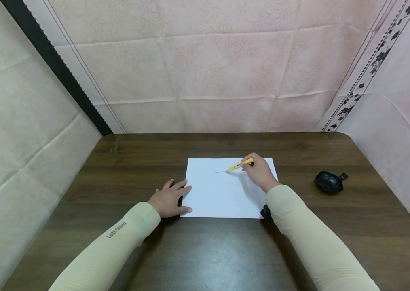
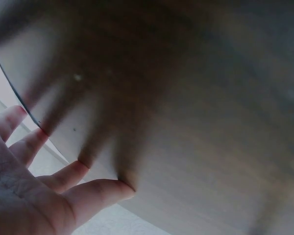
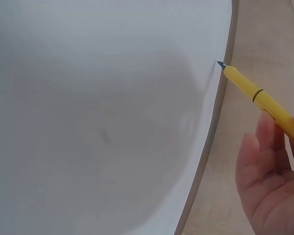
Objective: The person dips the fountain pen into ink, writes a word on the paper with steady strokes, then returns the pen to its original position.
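Note:
A yellow fountain pen [image 1: 240, 164] is pinched in my right hand [image 1: 259, 173], over the upper part of a white sheet of paper [image 1: 223, 198]. In the right wrist view the pen [image 3: 259, 98] shows its dark nib against the paper [image 3: 88, 98]. A thin line [image 1: 219, 172] runs left from the nib. At the sheet's left edge rests my left hand [image 1: 170, 200], fingers spread, thumb and some fingertips on the paper. The left wrist view shows the left hand's [image 2: 54, 196] fingertips touching the surface, much of it in shadow.
The sheet lies on a dark brown wooden table [image 1: 208, 250]. To the right sits a glossy black object [image 1: 329, 182] with a short tab. A small black thing [image 1: 265, 212] shows beneath my right wrist. Pale cloth [image 1: 208, 72] hangs behind and at both sides.

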`<state>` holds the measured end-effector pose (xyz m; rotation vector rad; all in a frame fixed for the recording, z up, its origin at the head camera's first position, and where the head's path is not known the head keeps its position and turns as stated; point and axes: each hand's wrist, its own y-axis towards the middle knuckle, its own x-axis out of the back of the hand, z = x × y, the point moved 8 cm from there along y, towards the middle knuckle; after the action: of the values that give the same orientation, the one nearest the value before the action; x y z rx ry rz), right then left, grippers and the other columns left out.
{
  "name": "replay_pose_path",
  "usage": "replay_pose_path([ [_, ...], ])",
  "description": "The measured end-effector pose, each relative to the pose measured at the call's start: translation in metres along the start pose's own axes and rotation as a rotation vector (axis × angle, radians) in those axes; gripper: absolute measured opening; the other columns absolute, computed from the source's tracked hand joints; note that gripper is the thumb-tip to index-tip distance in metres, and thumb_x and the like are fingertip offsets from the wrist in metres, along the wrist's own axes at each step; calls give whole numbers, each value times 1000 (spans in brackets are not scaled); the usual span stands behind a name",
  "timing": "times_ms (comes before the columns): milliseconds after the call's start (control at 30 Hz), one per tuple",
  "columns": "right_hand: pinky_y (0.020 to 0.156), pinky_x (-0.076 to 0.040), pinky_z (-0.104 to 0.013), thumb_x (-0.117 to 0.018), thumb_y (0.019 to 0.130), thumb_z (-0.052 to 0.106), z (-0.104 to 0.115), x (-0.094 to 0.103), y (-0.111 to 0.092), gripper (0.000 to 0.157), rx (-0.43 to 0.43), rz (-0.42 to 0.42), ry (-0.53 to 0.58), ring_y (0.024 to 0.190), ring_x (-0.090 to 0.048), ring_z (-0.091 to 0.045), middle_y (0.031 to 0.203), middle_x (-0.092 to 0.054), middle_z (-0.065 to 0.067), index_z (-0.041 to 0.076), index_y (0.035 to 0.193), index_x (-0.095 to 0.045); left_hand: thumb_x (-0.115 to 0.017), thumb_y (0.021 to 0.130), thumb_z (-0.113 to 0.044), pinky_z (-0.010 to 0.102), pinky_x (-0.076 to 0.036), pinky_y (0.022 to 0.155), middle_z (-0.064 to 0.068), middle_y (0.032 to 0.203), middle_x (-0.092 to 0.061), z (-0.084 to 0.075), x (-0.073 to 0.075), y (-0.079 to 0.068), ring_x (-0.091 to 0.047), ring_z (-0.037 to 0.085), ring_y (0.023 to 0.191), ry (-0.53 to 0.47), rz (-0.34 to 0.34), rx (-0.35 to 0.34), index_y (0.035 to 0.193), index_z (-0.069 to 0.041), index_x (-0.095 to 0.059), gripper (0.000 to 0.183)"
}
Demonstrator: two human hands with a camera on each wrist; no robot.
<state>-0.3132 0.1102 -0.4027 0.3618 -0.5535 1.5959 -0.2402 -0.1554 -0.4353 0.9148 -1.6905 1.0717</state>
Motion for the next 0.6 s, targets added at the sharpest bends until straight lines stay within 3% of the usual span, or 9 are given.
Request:
replay_pose_path([
  [300, 81, -45, -35, -53, 100, 17, -3, 10, -2, 21, 14, -8, -11, 101, -55, -28, 116, -59, -18, 2, 115, -55, -64, 87, -54, 72, -28, 100, 2, 158, -27, -1, 0, 0, -18, 41, 144, -4, 3, 3, 150, -25, -37, 75],
  [600, 90, -46, -40, -54, 100, 18, -8, 17, -3, 21, -20, -12, -18, 104, -54, -30, 118, -58, -18, 3, 114, -54, -65, 86, -53, 73, -29, 99, 3, 158, -28, 0, 1, -1, -19, 42, 143, -1, -7, 0, 150, -24, -38, 75],
])
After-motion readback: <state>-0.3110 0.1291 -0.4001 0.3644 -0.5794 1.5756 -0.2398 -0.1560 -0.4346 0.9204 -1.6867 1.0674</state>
